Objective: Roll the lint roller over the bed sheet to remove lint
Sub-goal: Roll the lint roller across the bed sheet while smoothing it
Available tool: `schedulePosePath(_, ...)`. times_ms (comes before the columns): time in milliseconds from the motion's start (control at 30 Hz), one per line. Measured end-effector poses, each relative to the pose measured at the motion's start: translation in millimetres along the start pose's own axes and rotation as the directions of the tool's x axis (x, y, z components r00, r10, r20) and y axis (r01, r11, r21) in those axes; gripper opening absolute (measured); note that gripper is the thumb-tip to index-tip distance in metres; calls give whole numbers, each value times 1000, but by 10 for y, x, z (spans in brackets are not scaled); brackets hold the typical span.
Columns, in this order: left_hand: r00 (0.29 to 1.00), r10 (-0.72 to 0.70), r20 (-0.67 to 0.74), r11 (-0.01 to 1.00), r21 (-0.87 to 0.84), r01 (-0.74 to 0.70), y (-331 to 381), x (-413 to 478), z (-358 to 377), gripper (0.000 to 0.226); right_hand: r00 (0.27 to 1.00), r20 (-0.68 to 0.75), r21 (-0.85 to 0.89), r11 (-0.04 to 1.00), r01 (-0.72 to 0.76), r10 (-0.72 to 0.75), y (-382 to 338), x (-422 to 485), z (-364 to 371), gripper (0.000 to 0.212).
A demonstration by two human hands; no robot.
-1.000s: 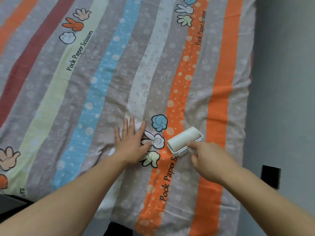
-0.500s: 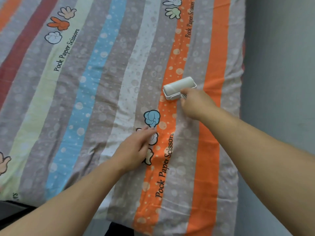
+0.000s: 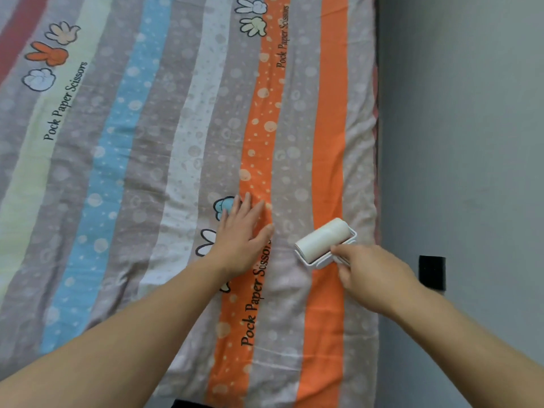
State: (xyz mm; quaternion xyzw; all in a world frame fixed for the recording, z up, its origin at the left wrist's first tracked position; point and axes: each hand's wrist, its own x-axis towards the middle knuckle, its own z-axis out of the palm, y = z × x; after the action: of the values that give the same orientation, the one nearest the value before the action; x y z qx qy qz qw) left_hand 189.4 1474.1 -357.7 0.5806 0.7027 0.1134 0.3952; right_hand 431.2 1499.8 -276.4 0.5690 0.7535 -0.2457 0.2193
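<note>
Your right hand (image 3: 372, 275), lower right of frame, has its fingers curled round the roller (image 3: 323, 241) handle. The white drum lies on the sheet (image 3: 123, 178) at the solid orange stripe, near the bed's right edge. Your left hand (image 3: 241, 237) – centre frame, just left of the roller – lies flat, fingers straight & spread, pressing the sheet w/ nothing held. Grey wall (image 3: 459, 128) fills the right side.

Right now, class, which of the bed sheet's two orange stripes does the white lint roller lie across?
The white lint roller lies across the plain orange stripe farther right; the dotted orange stripe lies partly under the left hand.
</note>
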Motion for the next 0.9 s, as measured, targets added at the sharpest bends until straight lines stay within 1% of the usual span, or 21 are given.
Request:
schedulePosePath(67,999,-19,29,998,52,17,30,35,59,64,1000,22,-11,1000,-5,6,76,-120,-25,36)
schedulePosePath(133,998,-24,50,995,100,19,64,81,107,67,998,67,41,999,-2,-1,128,-223,-143,39)
schedulePosePath(167,998,-23,61,992,125,16,91,102,122,68,995,102,104,995,-1,-9,160,-256,-239,38)
schedulePosePath(200,997,-18,71,990,142,8,117,127,135,69,990,141,217,976,-13,-18,194,-273,-350,35)
schedulePosePath(233,997,-11,81,988,153,-1,144,157,146,70,986,166,363,931,-40,-23,231,-268,-463,31)
schedulePosePath(267,996,-6,93,988,157,-9,169,181,159,70,987,160,491,868,-73,-7,258,-249,-570,27)
schedulePosePath(300,994,4,107,987,160,-21,190,206,182,69,994,110,573,816,-79,19,291,-193,-647,26)
schedulePosePath(333,992,15,124,985,169,-36,212,219,211,67,998,37,614,787,-61,48,312,-92,-707,27)
schedulePosePath(367,989,29,147,982,182,-56,234,224,248,66,996,-47,623,781,-29,74,311,46,-750,28)
schedulePosePath(433,978,65,197,972,210,-107,278,188,315,63,971,-212,577,816,35,109,266,425,-793,31)
schedulePosePath(467,971,92,220,966,217,-141,294,165,342,60,955,-273,540,840,48,121,241,640,-794,34)
schedulePosePath(533,951,156,268,957,198,-212,310,128,363,57,934,-330,471,881,35,140,201,1036,-767,37)
schedulePosePath(600,927,233,292,953,122,-278,316,94,339,62,942,-301,406,914,-12,147,175,1272,-680,32)
schedulePosePath(633,925,274,264,952,61,-299,324,79,321,66,950,-275,379,925,-31,145,177,1311,-620,27)
schedulePosePath(667,933,295,205,954,-9,-300,337,60,297,67,956,-255,358,932,-47,146,190,1297,-555,23)
schedulePosePath(733,963,266,31,959,-104,-262,350,71,267,65,962,-229,337,939,-64,148,262,1144,-427,21)
schedulePosePath(767,972,231,-35,966,-107,-234,354,98,252,67,967,-211,329,942,-66,142,307,1041,-367,22)
schedulePosePath(800,978,199,-56,975,-88,-203,403,140,269,71,972,-184,321,944,-79,144,394,903,-315,23)
schedulePosePath(833,985,165,-52,985,-52,-167,413,194,263,76,977,-165,315,946,-77,134,426,788,-266,25)
schedulePosePath(900,994,108,-1,994,27,-108,454,308,283,84,986,-118,302,950,-80,120,484,548,-181,29)
